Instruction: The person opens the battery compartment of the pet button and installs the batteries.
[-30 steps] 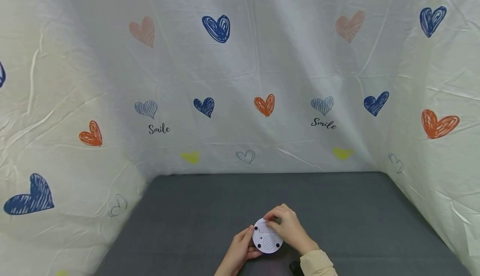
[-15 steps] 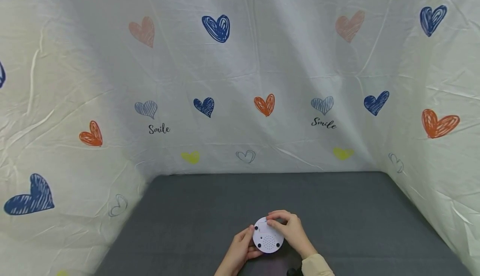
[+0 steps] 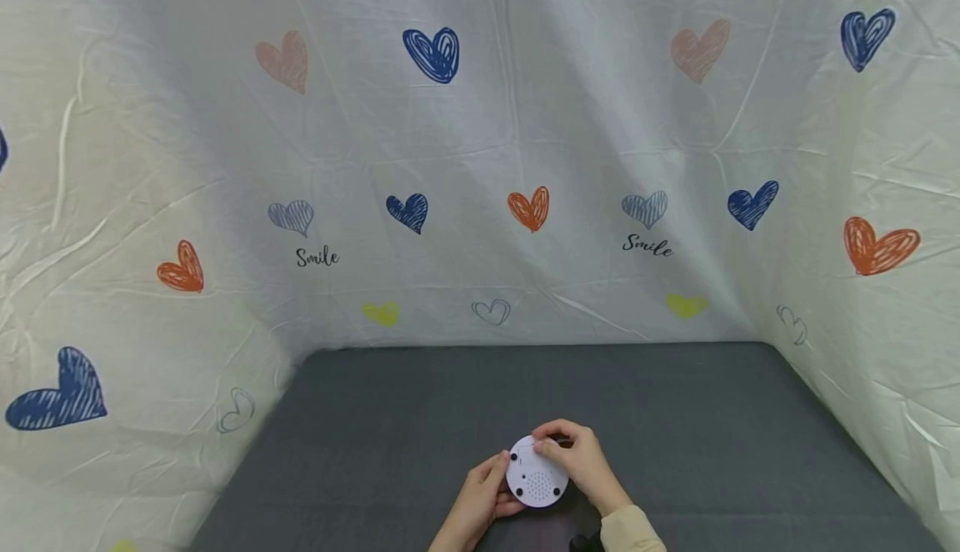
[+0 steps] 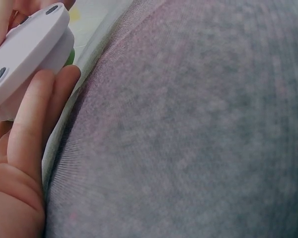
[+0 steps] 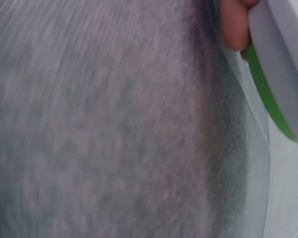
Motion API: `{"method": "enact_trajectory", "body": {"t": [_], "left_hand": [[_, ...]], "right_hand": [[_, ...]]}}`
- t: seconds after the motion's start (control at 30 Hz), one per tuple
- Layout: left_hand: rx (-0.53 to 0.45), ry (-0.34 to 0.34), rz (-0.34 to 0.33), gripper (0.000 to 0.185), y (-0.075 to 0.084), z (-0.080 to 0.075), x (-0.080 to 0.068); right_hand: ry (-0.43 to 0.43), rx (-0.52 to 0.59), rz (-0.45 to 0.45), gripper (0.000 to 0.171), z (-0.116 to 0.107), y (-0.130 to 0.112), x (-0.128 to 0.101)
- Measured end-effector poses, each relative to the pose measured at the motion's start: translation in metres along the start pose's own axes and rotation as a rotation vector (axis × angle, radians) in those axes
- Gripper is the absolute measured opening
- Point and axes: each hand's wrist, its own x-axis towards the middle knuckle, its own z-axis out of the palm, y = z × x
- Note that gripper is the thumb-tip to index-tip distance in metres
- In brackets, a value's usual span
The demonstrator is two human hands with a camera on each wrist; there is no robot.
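A round white device [image 3: 537, 485] is tilted with its underside up, showing small black feet, a cluster of tiny holes and the outline of a cover panel. My left hand [image 3: 483, 489] holds it at the left rim, thumb near the edge and fingers underneath. At the upper right, my right hand [image 3: 588, 464] has its thumb on the underside by the panel and its fingers at the far rim, hiding part of the panel. In the left wrist view, left fingers [image 4: 32, 114] support the thick white body. A green band [image 5: 265, 94] shows on the device's other side in the right wrist view.
A dark grey cloth-covered table [image 3: 375, 419] spreads beneath the hands. White curtains [image 3: 480, 118] printed with hearts enclose the back and both sides. Beside the right sleeve [image 3: 633, 529] a black object [image 3: 581, 543] shows at the bottom edge.
My right hand has come down slightly, its thumb shifting right along the device's underside near the panel. The left hand and the device stay almost where they were.
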Motion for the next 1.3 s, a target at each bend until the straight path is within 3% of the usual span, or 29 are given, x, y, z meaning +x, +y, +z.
{"method": "enact_trajectory", "body": {"t": [0.17,0.37,0.5,0.73,0.97,1.17,1.3], "left_hand": [[0.009,-0.011,0.011,0.054,0.0,0.001,0.0],[0.032,-0.009,-0.009,0.048,0.001,0.002,-0.001],[0.041,-0.003,-0.017,0.047,0.001,0.001,-0.001],[0.026,-0.011,0.001,0.048,-0.001,-0.001,0.0],[0.013,-0.018,-0.004,0.051,-0.003,-0.001,0.001],[-0.013,0.009,-0.005,0.057,-0.002,0.001,0.0],[-0.022,0.024,-0.004,0.061,-0.002,0.0,0.0]], "right_hand": [[-0.012,0.075,0.153,0.027,-0.003,0.011,0.006],[-0.048,0.072,0.24,0.032,-0.005,0.005,0.008],[-0.05,0.041,0.25,0.031,-0.002,0.0,0.007],[-0.046,-0.089,0.146,0.02,0.003,0.002,0.005],[-0.063,-0.018,0.143,0.032,-0.005,0.004,0.001],[0.027,-0.025,0.196,0.042,-0.019,0.008,-0.006],[-0.023,0.005,0.313,0.05,-0.028,0.012,-0.014]]}}
